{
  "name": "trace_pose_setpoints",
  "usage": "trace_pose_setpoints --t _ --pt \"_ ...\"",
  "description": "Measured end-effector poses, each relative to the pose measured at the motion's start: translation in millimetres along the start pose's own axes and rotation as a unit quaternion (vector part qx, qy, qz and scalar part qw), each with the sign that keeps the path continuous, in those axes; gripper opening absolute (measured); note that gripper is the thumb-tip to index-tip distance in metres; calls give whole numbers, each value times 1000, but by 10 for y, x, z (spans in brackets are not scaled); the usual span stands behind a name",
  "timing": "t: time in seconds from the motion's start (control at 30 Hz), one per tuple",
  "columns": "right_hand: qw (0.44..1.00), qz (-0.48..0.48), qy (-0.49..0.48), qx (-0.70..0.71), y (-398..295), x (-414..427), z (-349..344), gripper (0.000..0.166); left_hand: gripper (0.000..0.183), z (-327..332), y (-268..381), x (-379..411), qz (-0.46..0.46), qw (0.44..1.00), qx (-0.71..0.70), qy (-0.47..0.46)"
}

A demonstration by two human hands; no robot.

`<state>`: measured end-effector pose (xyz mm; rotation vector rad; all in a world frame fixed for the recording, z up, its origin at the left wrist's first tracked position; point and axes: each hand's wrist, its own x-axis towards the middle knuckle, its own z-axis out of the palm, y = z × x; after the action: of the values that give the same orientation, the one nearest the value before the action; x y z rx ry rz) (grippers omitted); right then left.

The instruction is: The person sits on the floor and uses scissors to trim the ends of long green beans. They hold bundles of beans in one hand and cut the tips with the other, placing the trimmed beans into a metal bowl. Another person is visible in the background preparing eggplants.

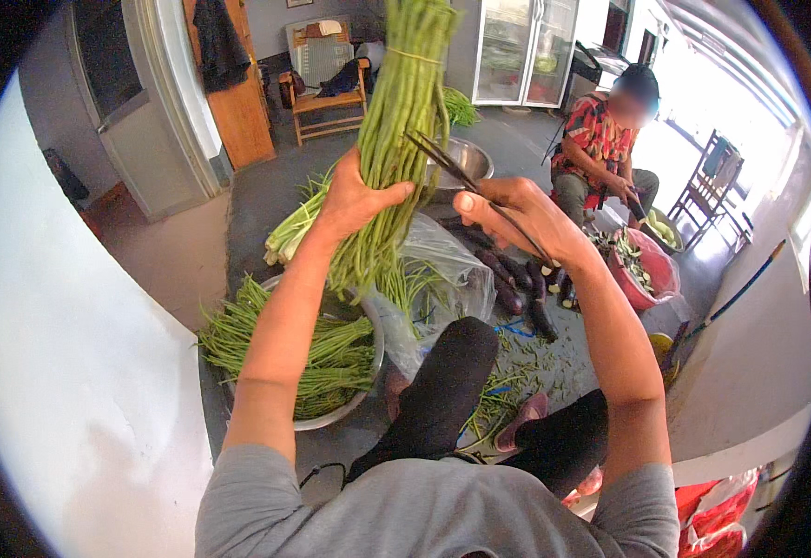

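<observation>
My left hand grips a large bundle of yardlong beans, held upright before me with a tie around its upper part. In my right hand is a pair of dark scissors. Their tips touch or overlap the bundle's right side; whether the blades have a bean between them I cannot tell. Below my left forearm stands a metal basin heaped with more long beans. Loose beans lie in a clear plastic bag under the bundle.
Eggplants lie on the floor past the bag, with bean trimmings nearer my feet. A seated person works at the right beside a pink-lined tub. Behind the bundle sits another metal bowl. Scallion-like greens are at left.
</observation>
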<state>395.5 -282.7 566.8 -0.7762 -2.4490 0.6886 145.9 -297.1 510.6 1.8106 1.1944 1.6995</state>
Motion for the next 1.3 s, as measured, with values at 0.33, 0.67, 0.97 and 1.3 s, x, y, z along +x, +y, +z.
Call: trace_pose_setpoints --t 0.33,0.67,0.97,1.3 --pt "985 90 -122 79 21 -139 21 71 56 -63 -1 -93 -3 997 28 -76" --pt "981 109 -119 112 158 -248 -83 71 64 157 -3 -105 -47 989 -22 -136" --pt "989 107 -105 3 110 -324 -149 69 56 203 -89 -131 -21 989 -11 -147" --pt "991 72 -102 -39 -8 -383 -271 70 59 203 -60 -150 -53 973 -103 -198"
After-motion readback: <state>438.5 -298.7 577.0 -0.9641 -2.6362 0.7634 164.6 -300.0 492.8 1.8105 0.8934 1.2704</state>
